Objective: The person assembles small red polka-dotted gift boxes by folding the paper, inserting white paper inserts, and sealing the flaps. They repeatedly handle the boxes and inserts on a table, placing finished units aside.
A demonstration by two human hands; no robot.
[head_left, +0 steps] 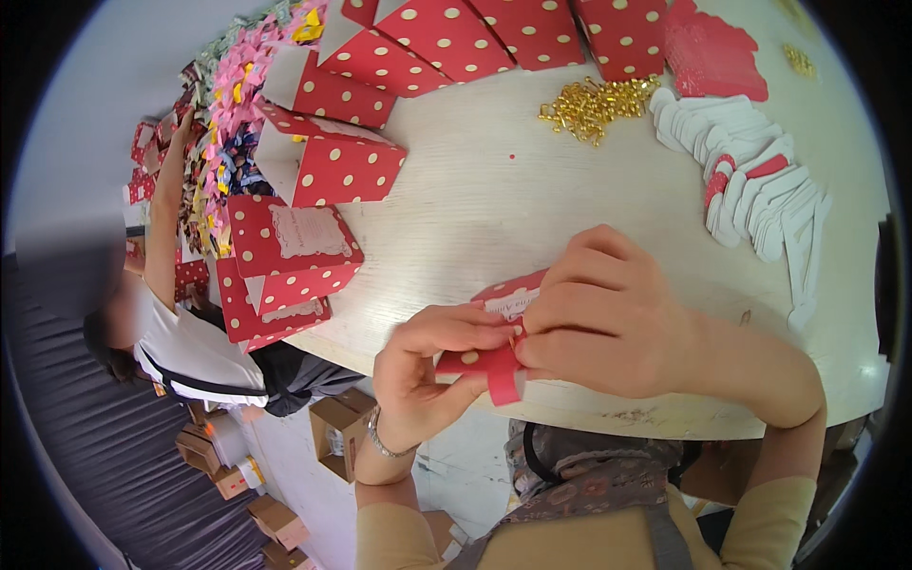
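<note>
Near the table's front edge, my left hand (418, 375) grips a small red dotted gift box (475, 361) between thumb and fingers. A label shows on its upper side. A red strip (506, 387) hangs from the box on the side toward me. My right hand (608, 328) is closed in a pinch at the box and strip, its fingertips close to the left ones. Whatever small thing it pinches is hidden by the fingers. Beyond my hands lies a heap of gold metal fasteners (598, 106).
White-backed strips (750, 185) fan out at the right, below a stack of red cut pieces (717, 52). Several dotted boxes (347, 171) stand along the left and far sides. Behind them are wrapped sweets (252, 76). A person (195, 356) reaches in at the left.
</note>
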